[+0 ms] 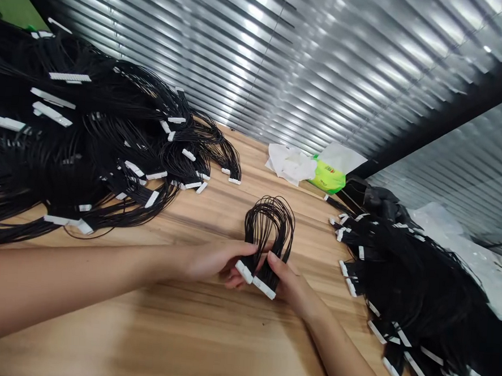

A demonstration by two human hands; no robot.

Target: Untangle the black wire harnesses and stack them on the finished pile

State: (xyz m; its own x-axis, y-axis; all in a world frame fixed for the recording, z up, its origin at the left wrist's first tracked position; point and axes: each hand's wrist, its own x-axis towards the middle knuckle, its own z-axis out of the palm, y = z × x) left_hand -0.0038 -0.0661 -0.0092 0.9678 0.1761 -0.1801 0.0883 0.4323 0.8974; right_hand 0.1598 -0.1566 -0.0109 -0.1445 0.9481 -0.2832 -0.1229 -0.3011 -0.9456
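Between my hands is a wire harness (pixel 270 212), a bundle of thin black wires bent into a loop, with a white connector at each end. My left hand (pixel 225 263) is closed on the wires just above the left white connector (pixel 245 271). With the thumb lying on top, my right hand (pixel 290 278) grips the other end above the right connector (pixel 264 287). Both connectors point toward me, close together, and the loop arches away over the wooden table (pixel 174 325). The fingers under the wires are partly hidden.
A large heap of black wire harnesses (pixel 110 122) covers the table's left side. Another pile of harnesses (pixel 423 289) lies at the right. Near the corrugated metal wall (pixel 242 51) sit a green packet (pixel 329 176) and white tissues (pixel 290 163). Clear plastic (pixel 444 222) lies behind the right pile.
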